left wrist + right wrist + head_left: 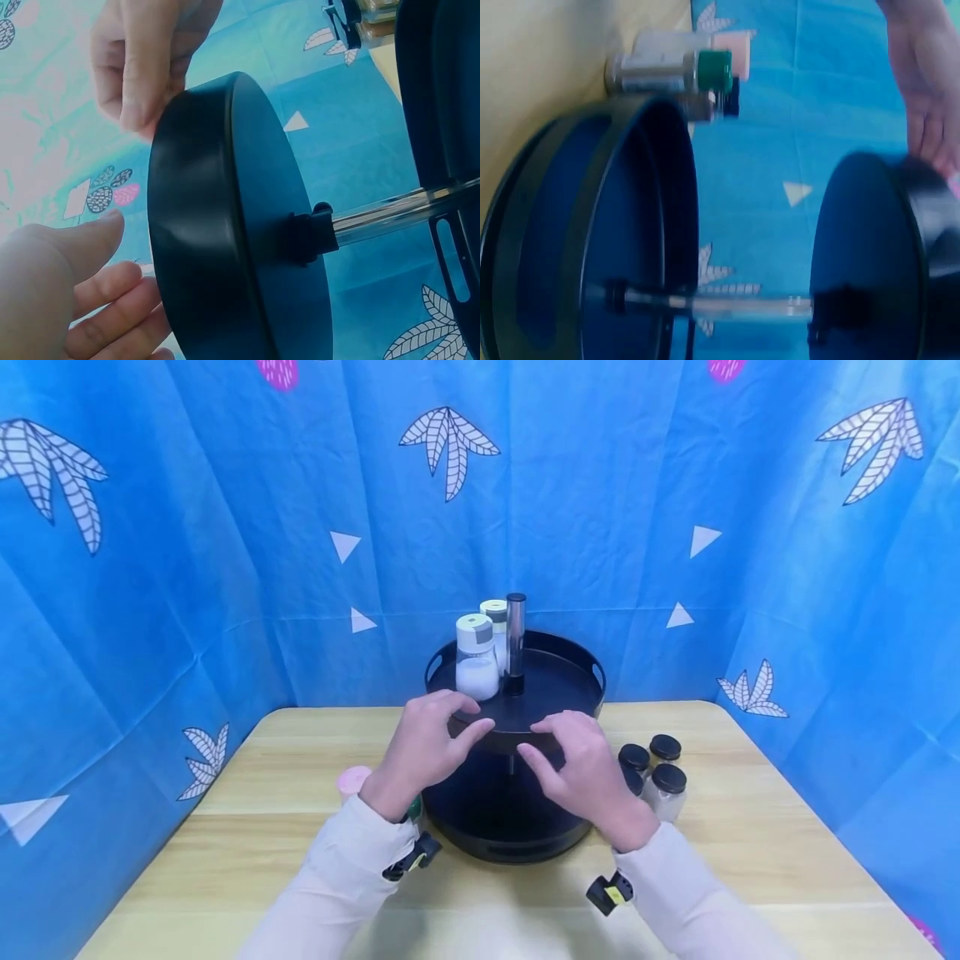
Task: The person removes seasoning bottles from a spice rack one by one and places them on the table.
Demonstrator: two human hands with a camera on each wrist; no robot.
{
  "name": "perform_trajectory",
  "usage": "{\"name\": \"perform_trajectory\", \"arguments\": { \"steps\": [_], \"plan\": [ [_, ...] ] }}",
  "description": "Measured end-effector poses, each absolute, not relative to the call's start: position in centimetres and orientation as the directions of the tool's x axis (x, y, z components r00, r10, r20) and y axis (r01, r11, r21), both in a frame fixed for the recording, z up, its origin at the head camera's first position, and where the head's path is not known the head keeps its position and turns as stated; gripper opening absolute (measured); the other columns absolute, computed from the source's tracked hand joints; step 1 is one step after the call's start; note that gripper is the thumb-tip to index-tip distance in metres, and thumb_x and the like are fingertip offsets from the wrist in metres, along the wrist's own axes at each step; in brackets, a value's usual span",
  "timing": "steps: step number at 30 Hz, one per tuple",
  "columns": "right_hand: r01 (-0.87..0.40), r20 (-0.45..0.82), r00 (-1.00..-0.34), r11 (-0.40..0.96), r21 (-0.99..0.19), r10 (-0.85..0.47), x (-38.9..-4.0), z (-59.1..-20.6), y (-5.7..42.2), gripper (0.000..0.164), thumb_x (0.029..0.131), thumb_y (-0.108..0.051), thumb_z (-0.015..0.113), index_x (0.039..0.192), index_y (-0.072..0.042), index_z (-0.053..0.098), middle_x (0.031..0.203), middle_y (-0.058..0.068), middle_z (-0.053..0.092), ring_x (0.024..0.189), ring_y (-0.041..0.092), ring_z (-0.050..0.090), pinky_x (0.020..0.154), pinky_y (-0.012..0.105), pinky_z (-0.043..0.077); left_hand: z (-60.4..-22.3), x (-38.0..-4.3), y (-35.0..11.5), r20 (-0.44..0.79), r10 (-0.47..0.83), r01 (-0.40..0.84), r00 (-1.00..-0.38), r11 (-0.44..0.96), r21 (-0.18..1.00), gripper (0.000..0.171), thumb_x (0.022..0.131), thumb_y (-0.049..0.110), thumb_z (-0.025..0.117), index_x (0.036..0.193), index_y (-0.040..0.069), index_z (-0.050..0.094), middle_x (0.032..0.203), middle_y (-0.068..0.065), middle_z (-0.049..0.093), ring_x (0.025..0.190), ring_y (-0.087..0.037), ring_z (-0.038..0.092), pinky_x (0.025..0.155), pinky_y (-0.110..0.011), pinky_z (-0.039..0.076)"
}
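Note:
A black two-tier round rack stands in front of me, with an upper tray [555,693] and a lower tray [510,852] joined by a metal post [515,635]. Two white-capped jars [477,660] with white contents are on the upper tray, left of the post. My left hand [423,747] is at the tray's near left rim, fingers loosely bent and thumb apart. Near the front right rim is my right hand [585,772], similarly relaxed. In the left wrist view the right hand [146,60] appears to touch the tray's side; left-hand contact is unclear.
Several black-lidded jars [667,781] stand on the wooden table [750,827] right of the rack. At left, a pink-lidded container [352,781] is partly behind my wrist; a green-lidded bottle [656,73] lies beside it. Blue patterned cloth [585,527] surrounds the table.

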State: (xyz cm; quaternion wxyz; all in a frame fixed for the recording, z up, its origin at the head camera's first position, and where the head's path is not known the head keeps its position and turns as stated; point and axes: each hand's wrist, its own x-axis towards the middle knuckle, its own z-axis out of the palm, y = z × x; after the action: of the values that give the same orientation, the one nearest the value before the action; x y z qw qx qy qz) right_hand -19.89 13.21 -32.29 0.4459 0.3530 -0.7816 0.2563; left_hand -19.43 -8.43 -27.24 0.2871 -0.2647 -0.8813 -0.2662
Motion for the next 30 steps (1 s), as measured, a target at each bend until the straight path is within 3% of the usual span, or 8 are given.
{"name": "perform_trajectory", "arguments": {
  "steps": [3,10,14,21,30],
  "plan": [
    [-0.777,0.893,-0.339,0.624,-0.087,-0.297,-20.5,-32.3,14.4,0.044,0.098,-0.042,0.054,0.092,0.0,0.066,0.089,0.014,0.069,0.087,0.032,0.065,0.087,0.051,0.051,-26.9,-19.5,-8.3,0.653,0.298,0.611,-0.697,0.724,0.321,0.024,0.086,0.023,0.076,0.098,0.003,0.072,0.1,-0.011,0.071,0.093,-0.025,0.066,0.083,-0.038,0.055],
    [-0.733,0.89,-0.394,0.663,-0.155,-0.228,-21.3,-32.1,16.2,0.021,0.084,-0.02,0.07,0.086,0.001,0.065,0.088,0.015,0.069,0.089,0.034,0.065,0.09,0.052,0.05,-26.8,-19.9,-8.2,0.684,0.268,0.619,-0.678,0.711,0.335,0.025,0.086,0.021,0.076,0.1,0.001,0.071,0.102,-0.012,0.07,0.093,-0.028,0.064,0.08,-0.039,0.054],
    [-0.714,0.872,-0.442,0.671,-0.198,-0.212,-21.2,-32.0,16.3,0.023,0.083,-0.021,0.071,0.088,0.001,0.065,0.092,0.016,0.069,0.095,0.034,0.064,0.091,0.052,0.049,-26.6,-20.5,-8.2,0.704,0.229,0.61,-0.672,0.711,0.35,0.028,0.086,0.019,0.075,0.106,0.0,0.069,0.107,-0.014,0.068,0.098,-0.029,0.062,0.086,-0.041,0.053],
    [-0.721,0.868,-0.448,0.66,-0.21,-0.213,-21.3,-32.6,16.3,0.029,0.08,-0.025,0.075,0.09,0.0,0.065,0.097,0.02,0.069,0.101,0.037,0.063,0.1,0.053,0.043,-26.3,-22.3,-7.8,0.726,0.117,0.571,-0.678,0.707,0.419,0.05,0.086,0.021,0.076,0.125,-0.002,0.057,0.121,-0.02,0.059,0.11,-0.032,0.056,0.096,-0.045,0.047],
    [-0.731,0.865,-0.457,0.641,-0.235,-0.204,-21.3,-33.1,16.4,0.026,0.082,-0.023,0.073,0.09,-0.001,0.064,0.097,0.018,0.069,0.105,0.035,0.062,0.103,0.054,0.039,-26.0,-24.2,-7.0,0.586,0.02,0.432,-0.81,0.695,0.575,0.079,0.086,0.035,0.074,0.144,-0.001,0.035,0.138,-0.02,0.047,0.123,-0.033,0.049,0.103,-0.046,0.042]
  ]
}}
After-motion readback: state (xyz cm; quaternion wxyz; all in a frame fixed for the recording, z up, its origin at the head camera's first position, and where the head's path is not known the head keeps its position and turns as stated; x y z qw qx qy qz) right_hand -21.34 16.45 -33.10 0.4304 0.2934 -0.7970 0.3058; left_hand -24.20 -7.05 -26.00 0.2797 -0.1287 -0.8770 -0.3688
